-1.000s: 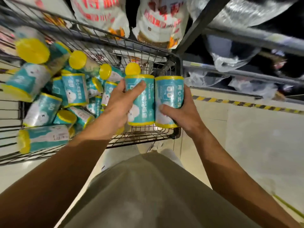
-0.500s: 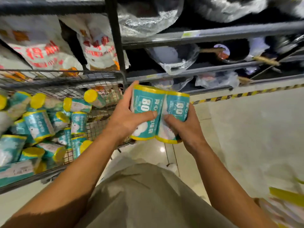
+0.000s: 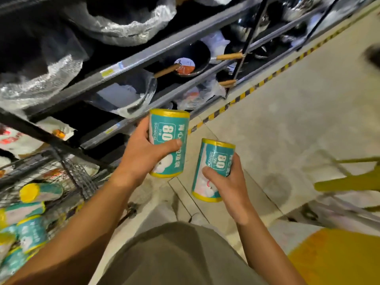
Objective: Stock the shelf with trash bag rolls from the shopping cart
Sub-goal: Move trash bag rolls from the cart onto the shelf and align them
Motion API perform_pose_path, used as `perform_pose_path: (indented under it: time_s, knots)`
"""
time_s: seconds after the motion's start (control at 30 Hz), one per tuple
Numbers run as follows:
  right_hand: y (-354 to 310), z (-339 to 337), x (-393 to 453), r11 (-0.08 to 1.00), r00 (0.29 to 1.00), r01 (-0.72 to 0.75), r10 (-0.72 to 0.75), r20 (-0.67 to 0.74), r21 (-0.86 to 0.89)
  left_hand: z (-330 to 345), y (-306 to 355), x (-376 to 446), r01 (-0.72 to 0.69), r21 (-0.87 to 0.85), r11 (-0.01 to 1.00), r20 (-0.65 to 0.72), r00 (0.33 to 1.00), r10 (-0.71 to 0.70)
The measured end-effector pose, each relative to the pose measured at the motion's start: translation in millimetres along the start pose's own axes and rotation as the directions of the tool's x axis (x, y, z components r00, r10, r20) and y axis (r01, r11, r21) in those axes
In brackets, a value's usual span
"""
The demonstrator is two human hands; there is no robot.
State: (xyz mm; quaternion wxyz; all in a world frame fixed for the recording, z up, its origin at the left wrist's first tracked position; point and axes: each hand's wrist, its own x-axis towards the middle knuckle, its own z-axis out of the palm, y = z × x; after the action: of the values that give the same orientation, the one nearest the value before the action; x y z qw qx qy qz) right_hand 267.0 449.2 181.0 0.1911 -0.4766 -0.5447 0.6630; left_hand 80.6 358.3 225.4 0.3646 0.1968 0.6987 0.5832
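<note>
Forearms bare, no sleeves visible; olive-khaki garment point(image 3: 176, 258) over torso; no rings or watch seen.

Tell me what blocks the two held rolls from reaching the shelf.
Nothing visible does. The left hand grips one roll, the right hand another, over open floor beside the shelf; their slot is not identifiable.

Pale tiled floor point(image 3: 287, 120) with yellow-black hazard tape point(image 3: 257, 85) edging dim grey metal shelving point(image 3: 144, 56).

Dim, wide-angle warp (edges blurred)
</note>
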Motion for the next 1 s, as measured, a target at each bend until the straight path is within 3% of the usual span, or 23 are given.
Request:
perform_pose_path:
  time_s: [0.23, 0.5, 0.8, 1.0]
  knots:
    - [-34, -15, 79, 0.999, 0.999, 0.034, -0.036, -0.027, -0.039, 24, 13, 70, 0.015, -0.019, 1.000, 0.009, 1.000, -0.015]
    - [-136, 30, 208, 0.967, 0.969, 0.239, -0.231, 0.092, -0.087, 1, 45, 170, -0.008, -0.072, 0.997, -0.068, 0.998, 0.003]
    - [-257, 75, 288, 0.855, 0.842, 0.517, -0.497, 0.212, -0.050, -26, 140, 259, -0.187, -0.109, 0.976, -0.182, 0.969, 0.165]
    - [-320, 97, 336, 0.742, 0.719, 0.670, -0.655, 0.231, 0.021, -35, 203, 319, -0.393, -0.028, 0.919, -0.338, 0.869, 0.362]
